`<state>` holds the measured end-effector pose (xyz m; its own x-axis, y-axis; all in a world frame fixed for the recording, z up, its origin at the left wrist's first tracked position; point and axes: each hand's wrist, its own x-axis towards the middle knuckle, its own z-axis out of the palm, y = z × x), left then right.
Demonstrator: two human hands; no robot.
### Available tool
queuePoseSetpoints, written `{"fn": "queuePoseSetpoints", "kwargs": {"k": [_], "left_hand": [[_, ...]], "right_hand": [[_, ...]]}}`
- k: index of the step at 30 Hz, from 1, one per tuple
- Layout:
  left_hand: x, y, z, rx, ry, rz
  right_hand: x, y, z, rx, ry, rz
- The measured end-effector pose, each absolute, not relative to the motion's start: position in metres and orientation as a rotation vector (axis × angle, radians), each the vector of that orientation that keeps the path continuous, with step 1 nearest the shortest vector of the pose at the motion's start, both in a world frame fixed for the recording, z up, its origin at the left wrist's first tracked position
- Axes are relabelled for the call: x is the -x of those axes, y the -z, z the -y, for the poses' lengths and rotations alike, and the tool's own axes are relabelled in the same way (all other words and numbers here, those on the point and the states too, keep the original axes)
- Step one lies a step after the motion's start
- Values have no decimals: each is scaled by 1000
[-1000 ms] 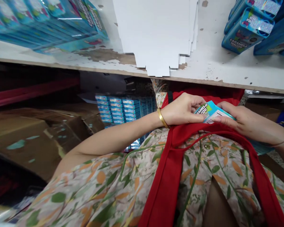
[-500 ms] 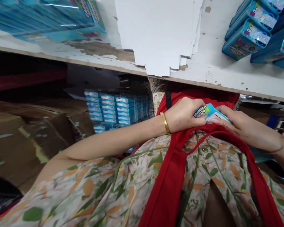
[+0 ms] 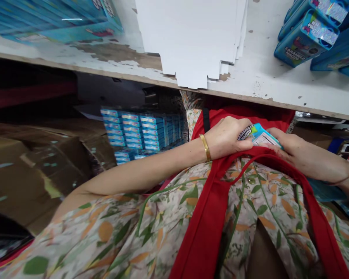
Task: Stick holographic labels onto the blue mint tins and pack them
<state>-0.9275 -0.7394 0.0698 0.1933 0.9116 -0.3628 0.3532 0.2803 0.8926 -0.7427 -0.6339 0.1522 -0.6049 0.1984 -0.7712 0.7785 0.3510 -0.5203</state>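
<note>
Close to my body, over the red apron (image 3: 199, 217), I hold a small blue and green printed box (image 3: 261, 135) between both hands. My left hand (image 3: 228, 135) grips its left end, thumb on the near side. The fingers of my right hand (image 3: 293, 149) are closed around its right end. Lettering and a white label panel show on the box between the hands. Its underside is hidden by my fingers and the apron.
Ahead is a worn white table (image 3: 264, 77) with a stack of white die-cut cardboard sheets (image 3: 192, 38). Blue boxes (image 3: 301, 40) stand at right, and a wrapped row of blue packs (image 3: 61, 27) at left. Below are stacked blue boxes (image 3: 133, 130) and brown cartons (image 3: 14, 174).
The view has shifted slightly, so the table and its goods sit a little higher in the picture. Both hands keep hold of the small box, which has barely moved.
</note>
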Motion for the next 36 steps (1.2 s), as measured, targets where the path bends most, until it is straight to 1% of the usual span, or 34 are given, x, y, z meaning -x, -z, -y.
{"fn": "queuePoseSetpoints", "kwargs": {"k": [4,6,9,12,16,19,21,23,25,28,30,31,34,36], "left_hand": [[939,-67,733,-1252,-725,-1184],[944,-68,728,-1279,-781,-1161],[947,-70,718,-1419,-860,-1234],[944,-66,711,-1564,-891,-1335],[938,-51,701,-1469,-990,-1465],[931,-38,693,-1176,-1220,-1407],[926,-31,690,-925,-1379,-1235],[922,-27,688,-708,-1508,-1066],[922,-24,685,-590,-1622,-1022],[929,-21,679,-581,-1726,-1174],[938,-18,674,-591,-1717,-1287],[943,-17,672,-592,-1695,-1318],[953,-17,666,-601,-1602,-1348],[955,-22,664,-643,-1552,-1349]], "right_hand": [[746,-155,626,-896,1216,-2029],[748,-157,620,-941,1209,-2070],[749,-158,614,-975,1190,-2177],[749,-159,615,-1015,1102,-2277],[757,-163,624,-982,991,-2406],[775,-164,634,-972,702,-2526],[790,-160,639,-1008,471,-2570],[804,-151,641,-1020,362,-2600],[813,-140,641,-989,376,-2621],[814,-126,635,-872,550,-2668],[809,-124,628,-851,624,-2794],[806,-124,622,-905,612,-2884],[798,-123,602,-1261,512,-3086],[795,-115,586,-1357,656,-3131]]}}
